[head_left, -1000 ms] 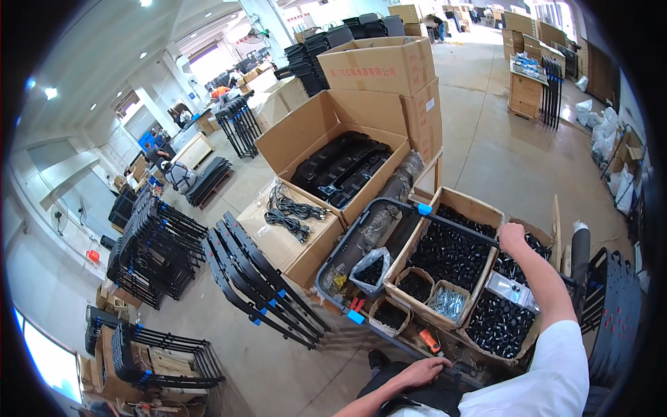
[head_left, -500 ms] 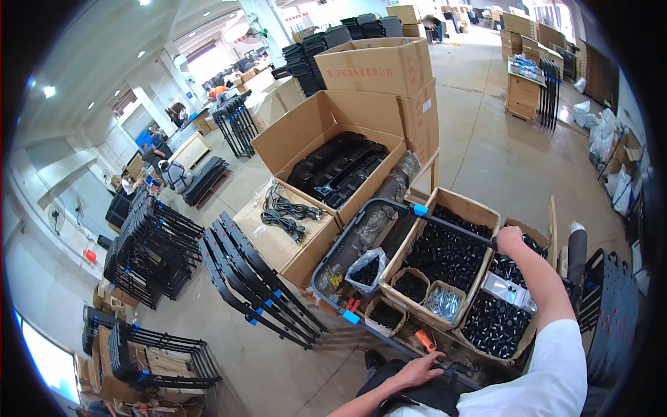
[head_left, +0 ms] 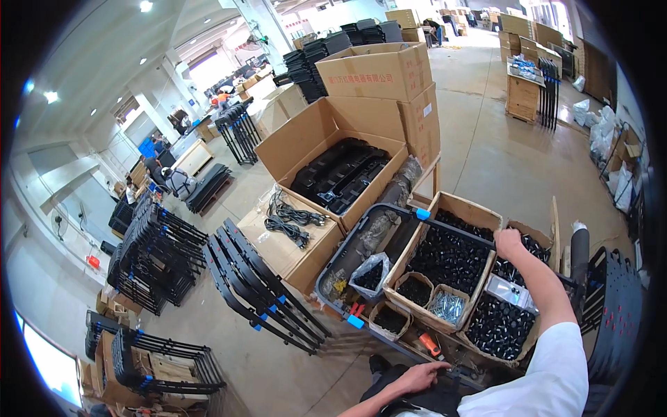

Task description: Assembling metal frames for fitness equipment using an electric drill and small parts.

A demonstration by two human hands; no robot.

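Note:
A black tubular frame (head_left: pixel 458 228) with rounded corners and blue clips lies across the bins and worktop in front of me. My right hand (head_left: pixel 509 243) is closed round its far bar, over the right-hand bin. Low in the picture, my left hand (head_left: pixel 420 377) has its fingers drawn together at the frame's near bar; what lies between the fingertips is hidden. Just beyond the left hand is an orange-handled tool (head_left: pixel 429 343). Black knob-like parts fill the large bin (head_left: pixel 445 260) and the right-hand bin (head_left: pixel 497 333). A small box of silver screws (head_left: pixel 447 306) sits between.
An open carton (head_left: pixel 292 132) of black moulded parts stands beyond the worktop, beside coiled black cables (head_left: pixel 288 222) on another carton. Several black leg frames (head_left: pixel 267 292) lean at the left. Dark panels (head_left: pixel 615 313) stand at the right. Other people work far left.
The view has shifted slightly, so the scene sits a little lower and further right. Both hands keep nearly the same places against the frame.

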